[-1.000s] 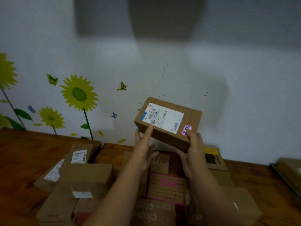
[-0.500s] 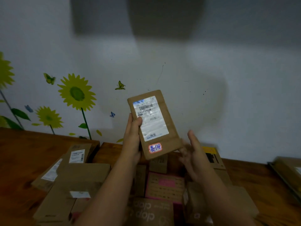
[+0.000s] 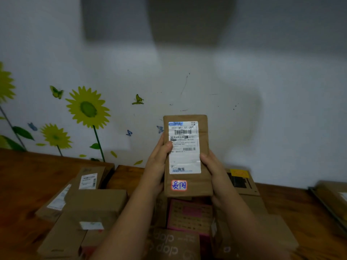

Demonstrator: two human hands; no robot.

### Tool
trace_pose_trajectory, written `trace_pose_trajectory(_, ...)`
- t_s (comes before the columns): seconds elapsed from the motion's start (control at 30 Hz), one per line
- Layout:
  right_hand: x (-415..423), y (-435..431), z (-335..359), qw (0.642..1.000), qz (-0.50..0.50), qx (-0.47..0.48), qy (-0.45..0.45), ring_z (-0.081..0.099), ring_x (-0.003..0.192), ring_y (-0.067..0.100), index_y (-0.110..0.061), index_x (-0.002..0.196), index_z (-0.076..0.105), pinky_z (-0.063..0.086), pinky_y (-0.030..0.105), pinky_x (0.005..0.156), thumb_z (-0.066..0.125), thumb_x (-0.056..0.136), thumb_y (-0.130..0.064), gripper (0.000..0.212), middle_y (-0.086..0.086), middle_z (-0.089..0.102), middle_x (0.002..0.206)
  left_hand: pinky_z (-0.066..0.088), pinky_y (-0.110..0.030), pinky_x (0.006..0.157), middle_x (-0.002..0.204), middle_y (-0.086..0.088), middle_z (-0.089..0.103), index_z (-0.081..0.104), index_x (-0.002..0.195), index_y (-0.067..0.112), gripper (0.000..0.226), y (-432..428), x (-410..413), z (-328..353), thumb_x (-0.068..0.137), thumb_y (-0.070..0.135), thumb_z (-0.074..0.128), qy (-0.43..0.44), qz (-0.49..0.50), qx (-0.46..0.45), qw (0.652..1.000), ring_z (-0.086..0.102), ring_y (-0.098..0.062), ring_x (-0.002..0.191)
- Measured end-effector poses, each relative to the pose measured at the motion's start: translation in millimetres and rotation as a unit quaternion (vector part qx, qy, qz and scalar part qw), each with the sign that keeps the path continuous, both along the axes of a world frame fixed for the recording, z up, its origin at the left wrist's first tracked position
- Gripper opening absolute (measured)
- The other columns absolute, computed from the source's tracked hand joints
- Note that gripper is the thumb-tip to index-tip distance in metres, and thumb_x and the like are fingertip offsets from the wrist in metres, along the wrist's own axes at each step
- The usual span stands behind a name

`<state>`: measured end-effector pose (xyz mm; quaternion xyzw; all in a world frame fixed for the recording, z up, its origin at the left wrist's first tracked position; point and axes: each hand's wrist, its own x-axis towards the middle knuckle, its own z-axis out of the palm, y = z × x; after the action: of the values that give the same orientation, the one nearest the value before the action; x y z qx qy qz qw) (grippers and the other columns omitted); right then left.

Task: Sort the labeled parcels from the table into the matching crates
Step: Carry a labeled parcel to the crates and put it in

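Our left hand (image 3: 156, 166) clasped one long edge of the upright flat brown cardboard parcel (image 3: 204, 141), thumb curled onto its white shipping label (image 3: 185, 158) | our right hand (image 3: 212, 169) gripped the opposite edge | a red-bordered handwritten sticker (image 3: 179, 185) sat below our thumbs | loose brown cardboard boxes (image 3: 97, 201) lay beneath our wrists on the wooden table (image 3: 22, 175).

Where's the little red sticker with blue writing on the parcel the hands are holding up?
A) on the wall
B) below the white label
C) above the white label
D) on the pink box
B: the red sticker sits near the lower end of the cardboard parcel, just under its white shipping label, while the left hand and right hand grip the parcel's sides.
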<state>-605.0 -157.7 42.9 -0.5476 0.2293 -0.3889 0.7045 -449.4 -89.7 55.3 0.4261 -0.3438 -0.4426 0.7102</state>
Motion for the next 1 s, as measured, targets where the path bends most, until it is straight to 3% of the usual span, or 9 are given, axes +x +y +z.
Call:
trace_pose_trajectory(0.23,12,12,-9,1.000,-0.013,0.020,-0.009,0.068,0.118,0.040,-0.027,0.143,0.057,0.052,0.060,0.101,0.055,0.102,-0.031,0.041,0.014,0.068,0.133,0.048,-0.060,0.105,0.134,-0.014,0.066,0.050,0.147,0.023,0.055,6,12,-8,0.095,0.036,0.059,0.018,-0.002,-0.004,1.000,0.064,-0.038,0.122)
trace_pose_trajectory(0.37,22,20,-11,1.000,-0.025,0.018,0.005,0.067,0.120,0.040,-0.027,0.143,0.057,0.049,0.065,0.104,0.056,0.101,-0.035,0.042,0.013,0.068,0.134,0.049,-0.057,0.104,0.132,-0.013,0.067,0.050,0.147,0.022,0.047,11,23,-13,0.101,0.031,0.055,0.023,-0.007,-0.001,1.000,0.064,-0.037,0.122)
trace_pose_trajectory(0.5,33,29,-16,0.999,-0.039,0.032,-0.001,0.067,0.120,0.040,-0.026,0.141,0.059,0.046,0.067,0.107,0.062,0.093,-0.041,0.051,0.014,0.069,0.133,0.047,-0.060,0.107,0.135,-0.010,0.066,0.043,0.152,0.027,0.070,18,38,-17,0.090,0.046,0.069,0.021,-0.017,0.016,1.000,0.065,-0.034,0.123)
trace_pose_trajectory(0.63,39,39,-20,0.995,-0.073,0.057,-0.020,0.066,0.122,0.041,-0.020,0.142,0.059,0.044,0.067,0.109,0.069,0.086,-0.046,0.063,0.017,0.068,0.134,0.049,-0.058,0.105,0.133,-0.006,0.068,0.041,0.154,0.033,0.077,25,45,-28,0.086,0.053,0.070,-0.008,-0.046,0.029,0.998,0.068,-0.030,0.119)
trace_pose_trajectory(0.73,40,46,-28,0.992,-0.111,0.059,-0.022,0.065,0.122,0.042,-0.018,0.140,0.061,0.043,0.066,0.110,0.066,0.091,-0.046,0.057,0.018,0.068,0.133,0.051,-0.058,0.103,0.131,-0.004,0.070,0.042,0.153,0.035,0.084,26,45,-46,0.078,0.058,0.073,0.004,-0.071,0.050,0.996,0.070,-0.030,0.115)
trace_pose_trajectory(0.93,7,68,-42,0.979,-0.185,0.082,-0.015,0.064,0.124,0.041,-0.022,0.141,0.061,0.042,0.068,0.111,0.072,0.086,-0.051,0.064,0.016,0.067,0.135,0.061,-0.040,0.086,0.124,-0.003,0.073,0.048,0.150,0.027,0.075,27,12,-61,0.085,0.057,0.071,-0.011,-0.103,0.058,0.993,0.074,-0.021,0.106)
trace_pose_trajectory(1.0,-11,72,-43,0.975,-0.209,0.077,-0.011,0.066,0.122,0.040,-0.021,0.142,0.061,0.044,0.066,0.110,0.067,0.089,-0.047,0.059,0.015,0.068,0.134,0.057,-0.050,0.096,0.129,-0.005,0.070,0.044,0.153,0.029,0.076,27,-5,-63,0.086,0.058,0.066,-0.009,-0.142,0.060,0.988,0.071,-0.026,0.112)
